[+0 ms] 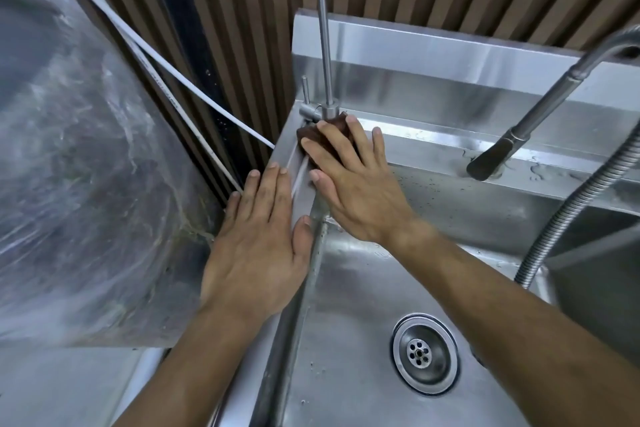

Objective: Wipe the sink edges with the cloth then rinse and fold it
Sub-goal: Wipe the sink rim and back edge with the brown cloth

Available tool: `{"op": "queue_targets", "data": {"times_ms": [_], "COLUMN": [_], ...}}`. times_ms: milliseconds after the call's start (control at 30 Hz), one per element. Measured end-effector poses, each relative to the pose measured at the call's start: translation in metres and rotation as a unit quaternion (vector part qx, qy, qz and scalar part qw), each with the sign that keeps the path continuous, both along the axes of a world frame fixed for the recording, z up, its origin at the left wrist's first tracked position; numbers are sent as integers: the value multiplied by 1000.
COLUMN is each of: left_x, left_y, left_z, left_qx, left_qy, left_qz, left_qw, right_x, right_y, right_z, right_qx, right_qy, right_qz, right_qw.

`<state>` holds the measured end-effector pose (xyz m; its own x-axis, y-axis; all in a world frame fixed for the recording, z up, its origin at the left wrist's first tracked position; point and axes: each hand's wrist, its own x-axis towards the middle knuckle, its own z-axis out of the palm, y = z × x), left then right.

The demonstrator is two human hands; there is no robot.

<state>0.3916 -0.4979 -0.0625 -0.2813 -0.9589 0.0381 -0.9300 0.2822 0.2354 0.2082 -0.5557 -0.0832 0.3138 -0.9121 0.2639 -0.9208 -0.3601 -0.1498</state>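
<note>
Stainless steel sink (363, 288) fills the head view, drain strainer (425, 354) in the basin floor, water drops on the back ledge. Thin gooseneck tap (325, 45) stands at the back-left corner, right against the cloth; pull-out sprayer (498, 152) and its ribbed hose (571, 204) to the right. White cables (180, 83) run down the slatted wall, clear plastic sheeting (86, 166) far left. Right hand (353, 184) — fingers straight, spread — presses the brown cloth (311, 135) flat on the corner ledge beside the tap base. Left hand (259, 246) lies flat, fingers extended, on the sink's left rim, holding nothing.
</note>
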Motion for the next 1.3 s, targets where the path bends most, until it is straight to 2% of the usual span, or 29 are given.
{"op": "queue_targets", "data": {"times_ms": [100, 233, 367, 433, 567, 633, 767, 867, 1067, 1133, 1233, 1300], "left_x": [0, 3, 2, 0, -15, -26, -38, -38, -37, -37, -36, -36], "left_y": [-2, -1, -2, -3, -10, -26, -67, -73, -71, -71, -71, -72], "left_z": [0, -1, -4, -4, 9, 15, 9, -2, -3, -4, -4, -5], "left_qx": [2, 4, -9, -9, 18, 18, 0, -17, -27, -28, -34, -32], "left_qy": [4, 9, 10, 0, -19, -21, -17, -49, -62, -58, -61, -62], "left_qz": [-4, -11, -10, -3, 10, -19, -57, -61, -65, -65, -69, -70], "left_qw": [1000, 1000, 1000, 1000, 1000, 999, 998, 997, 996, 996, 995, 995], "right_x": [-9, -13, -41, -37, 4, 1, -24, -15, 0, -22, -42, -33], "right_y": [-1, 6, 21, 9, -20, -19, 6, 10, -22, -12, 1, -10], "right_z": [-3, 1, 15, 19, 6, 4, -2, -8, 0, 0, 5, 12], "right_qx": [24, 19, 21, 28, -1, -13, -66, -43, -12, -3, 39, 58], "right_qy": [-29, -4, -87, -99, -50, -49, -25, -49, -66, -59, -52, -67], "right_qz": [-12, -55, -227, -284, -200, -176, -244, -277, -214, -296, -447, -496], "right_qw": [999, 998, 970, 953, 979, 983, 967, 959, 975, 954, 892, 864]}}
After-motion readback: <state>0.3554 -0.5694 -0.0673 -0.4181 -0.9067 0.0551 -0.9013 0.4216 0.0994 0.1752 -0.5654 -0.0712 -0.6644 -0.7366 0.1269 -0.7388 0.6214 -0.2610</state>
